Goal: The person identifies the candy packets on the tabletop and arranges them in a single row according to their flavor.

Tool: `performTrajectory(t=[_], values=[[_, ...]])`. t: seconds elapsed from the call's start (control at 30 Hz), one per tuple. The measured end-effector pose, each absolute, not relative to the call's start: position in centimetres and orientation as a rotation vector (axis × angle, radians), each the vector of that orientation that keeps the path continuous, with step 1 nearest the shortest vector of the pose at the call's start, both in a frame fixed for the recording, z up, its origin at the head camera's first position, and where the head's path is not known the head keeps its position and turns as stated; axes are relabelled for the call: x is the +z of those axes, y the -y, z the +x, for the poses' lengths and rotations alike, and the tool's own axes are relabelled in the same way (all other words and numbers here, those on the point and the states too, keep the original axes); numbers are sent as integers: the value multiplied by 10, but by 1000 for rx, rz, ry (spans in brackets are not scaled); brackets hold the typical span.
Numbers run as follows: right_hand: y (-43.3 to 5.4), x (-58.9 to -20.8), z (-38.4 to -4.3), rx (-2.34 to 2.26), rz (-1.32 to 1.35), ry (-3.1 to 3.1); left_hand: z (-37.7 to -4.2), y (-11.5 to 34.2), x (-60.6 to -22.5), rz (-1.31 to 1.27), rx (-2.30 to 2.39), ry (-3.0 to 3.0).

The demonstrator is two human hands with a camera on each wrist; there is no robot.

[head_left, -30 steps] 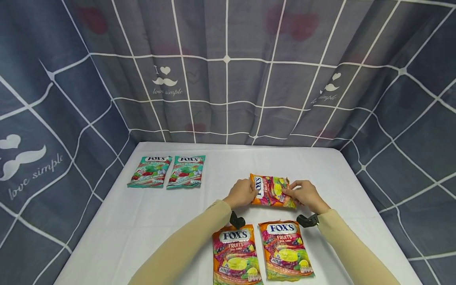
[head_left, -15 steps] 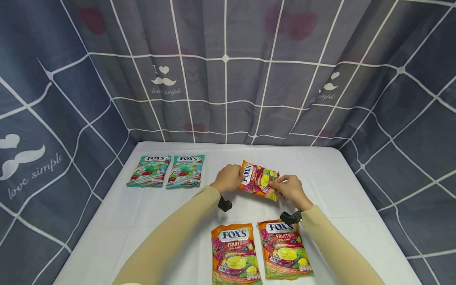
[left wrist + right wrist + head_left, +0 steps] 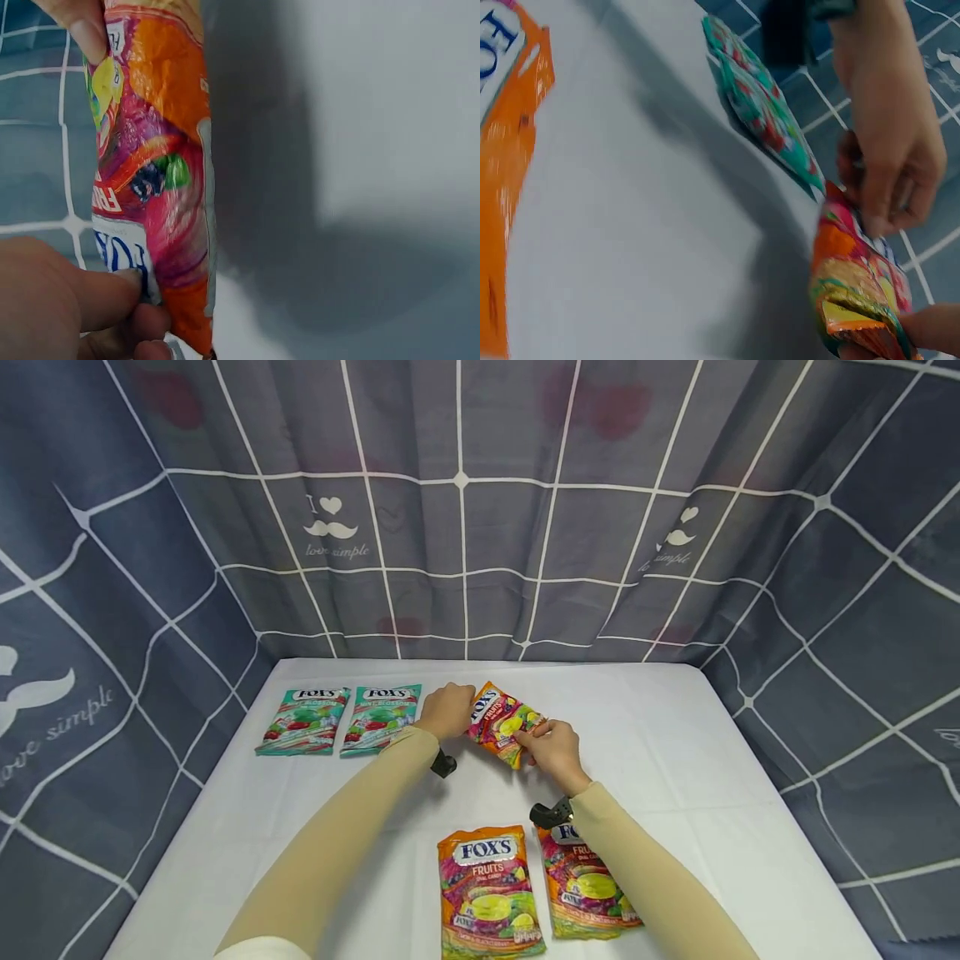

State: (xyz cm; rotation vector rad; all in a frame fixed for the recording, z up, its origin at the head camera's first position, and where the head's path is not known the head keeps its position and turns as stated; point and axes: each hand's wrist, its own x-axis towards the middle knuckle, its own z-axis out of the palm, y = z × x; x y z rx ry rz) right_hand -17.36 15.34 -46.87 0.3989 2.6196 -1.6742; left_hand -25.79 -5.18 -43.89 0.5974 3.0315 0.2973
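Observation:
Between both hands is an orange and purple bag of Fox's fruit candy [image 3: 501, 720], tilted, its top end toward the upper left in the head view. My left hand [image 3: 448, 710] pinches the end by the logo, with the thumb on the print in the left wrist view. The opposite, lower end is pinched by my right hand [image 3: 553, 750], thumb on the front. A shadow falls on the white cloth beside the candy bag [image 3: 161, 180] in the left wrist view. Just left of my left hand lies a green mint candy bag [image 3: 380, 718].
Another green mint bag [image 3: 303, 721] lies at the far left of the white table [image 3: 660, 735]. Two more fruit candy bags lie near the front, one at the middle [image 3: 491, 893] and one [image 3: 588, 885] partly under my right forearm. Grey checked curtains [image 3: 420, 527] enclose the table.
Both hands have carried the fruit candy bag left and toward the back, close to the green bags. The bag has turned from nearly level to a slant. The view has shifted slightly.

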Motion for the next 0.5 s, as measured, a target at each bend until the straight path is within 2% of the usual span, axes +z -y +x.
performTrajectory(t=[0.3,0.5], values=[[-112,-478,-171,-1952,456,-2482,-282,70,-440,695,298,-3087],[-81,-485,-174,-2059,586,-2416,-298,81,-433,794,153,-3072]])
